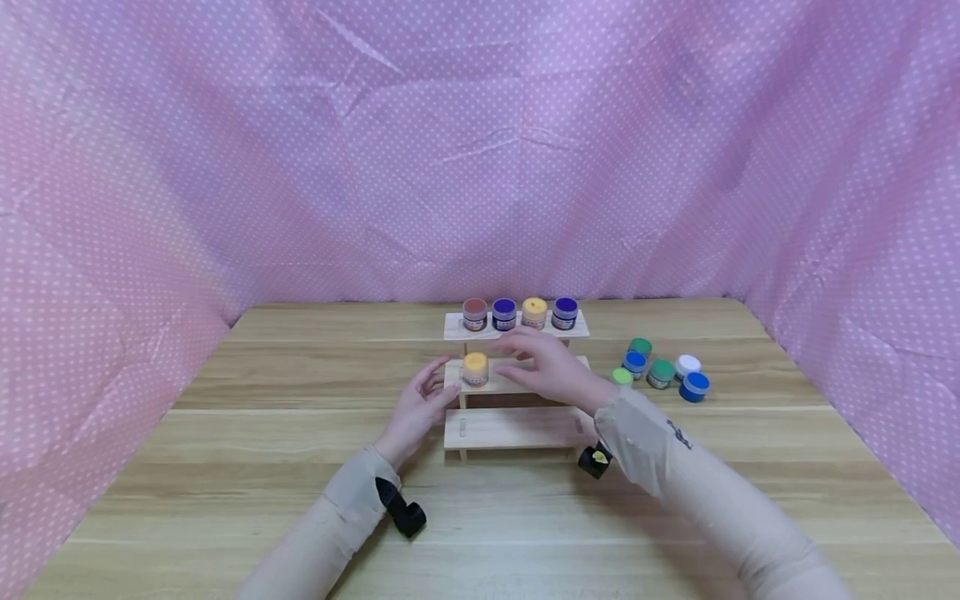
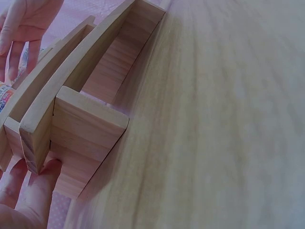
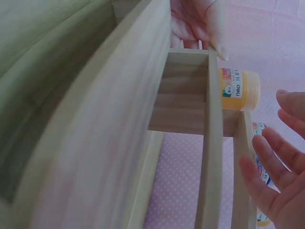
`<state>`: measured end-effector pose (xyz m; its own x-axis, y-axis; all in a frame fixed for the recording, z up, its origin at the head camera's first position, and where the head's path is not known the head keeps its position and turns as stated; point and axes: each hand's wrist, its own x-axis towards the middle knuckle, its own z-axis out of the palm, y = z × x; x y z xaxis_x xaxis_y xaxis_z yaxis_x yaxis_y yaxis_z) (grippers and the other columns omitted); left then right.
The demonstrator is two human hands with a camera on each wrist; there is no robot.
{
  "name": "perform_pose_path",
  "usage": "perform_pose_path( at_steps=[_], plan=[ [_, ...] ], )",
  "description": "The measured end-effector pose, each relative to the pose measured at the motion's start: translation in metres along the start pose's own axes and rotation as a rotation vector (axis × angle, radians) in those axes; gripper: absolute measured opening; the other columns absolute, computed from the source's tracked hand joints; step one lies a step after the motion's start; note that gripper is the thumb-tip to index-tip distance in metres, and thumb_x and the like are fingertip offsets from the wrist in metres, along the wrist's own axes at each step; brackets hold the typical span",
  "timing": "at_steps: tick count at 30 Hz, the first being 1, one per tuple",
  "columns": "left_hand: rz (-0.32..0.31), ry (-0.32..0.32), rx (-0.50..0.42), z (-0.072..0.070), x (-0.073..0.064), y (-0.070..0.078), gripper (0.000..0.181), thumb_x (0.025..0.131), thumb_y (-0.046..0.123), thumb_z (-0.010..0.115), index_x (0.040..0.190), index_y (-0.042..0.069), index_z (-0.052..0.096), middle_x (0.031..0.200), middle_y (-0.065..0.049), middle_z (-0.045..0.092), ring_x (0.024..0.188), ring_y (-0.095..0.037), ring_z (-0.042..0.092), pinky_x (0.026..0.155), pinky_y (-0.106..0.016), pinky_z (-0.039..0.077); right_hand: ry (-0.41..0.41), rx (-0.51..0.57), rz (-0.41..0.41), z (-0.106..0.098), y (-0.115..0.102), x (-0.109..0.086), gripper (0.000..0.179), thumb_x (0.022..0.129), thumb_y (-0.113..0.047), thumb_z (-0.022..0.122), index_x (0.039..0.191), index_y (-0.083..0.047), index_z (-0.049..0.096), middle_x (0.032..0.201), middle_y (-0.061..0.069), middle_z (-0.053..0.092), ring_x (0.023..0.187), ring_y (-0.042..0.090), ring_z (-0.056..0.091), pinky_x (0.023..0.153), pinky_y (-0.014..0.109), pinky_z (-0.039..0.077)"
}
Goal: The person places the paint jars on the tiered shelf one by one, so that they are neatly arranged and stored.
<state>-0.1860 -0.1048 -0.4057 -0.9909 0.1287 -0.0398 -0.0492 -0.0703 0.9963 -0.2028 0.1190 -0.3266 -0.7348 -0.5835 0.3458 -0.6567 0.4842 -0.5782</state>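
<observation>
Sleeves [image 1: 322,525] low, surface [image 1: 180,500] wide lower left, cloth [image 1: 480,167] behind; left hand [image 1: 422,408] loose at edge of stand [image 1: 517,427], right hand [image 1: 551,367] released.

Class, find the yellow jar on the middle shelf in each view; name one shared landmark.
Head: yellow jar centred, slightly below middle.
Left wrist: yellow jar cut off at left edge.
Right wrist: yellow jar right of centre, above middle.
Shared landmark: wooden stand.

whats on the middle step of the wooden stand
A yellow jar stands toward the left on the middle step; in the head view, the right hand hides part of the step's surface.
</observation>
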Motion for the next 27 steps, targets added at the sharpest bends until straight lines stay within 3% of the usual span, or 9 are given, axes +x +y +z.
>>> perform_pose_path(
  at_steps=[13,27],
  plan=[
    [-0.014,0.013,-0.008,0.000,0.000,0.001,0.059,0.091,0.002,0.058,0.145,0.011,0.036,0.114,-0.006,0.056,0.076,-0.006,0.055,0.049,-0.014,0.034,-0.020,-0.040,0.012,-0.002,0.013,-0.024,0.026,0.085,-0.009,0.068,0.111,-0.003,0.065,0.105,0.007,0.065,0.090,0.018,0.062,0.077,0.027,0.053],
    [-0.014,-0.012,-0.001,-0.001,0.000,0.002,0.060,0.091,0.004,0.059,0.145,0.010,0.034,0.122,-0.010,0.055,0.074,-0.002,0.054,0.050,-0.013,0.035,0.006,-0.002,0.027,-0.010,0.023,-0.045,0.025,0.086,-0.009,0.068,0.110,-0.005,0.065,0.103,0.004,0.066,0.092,0.017,0.063,0.079,0.028,0.053]
  ],
)
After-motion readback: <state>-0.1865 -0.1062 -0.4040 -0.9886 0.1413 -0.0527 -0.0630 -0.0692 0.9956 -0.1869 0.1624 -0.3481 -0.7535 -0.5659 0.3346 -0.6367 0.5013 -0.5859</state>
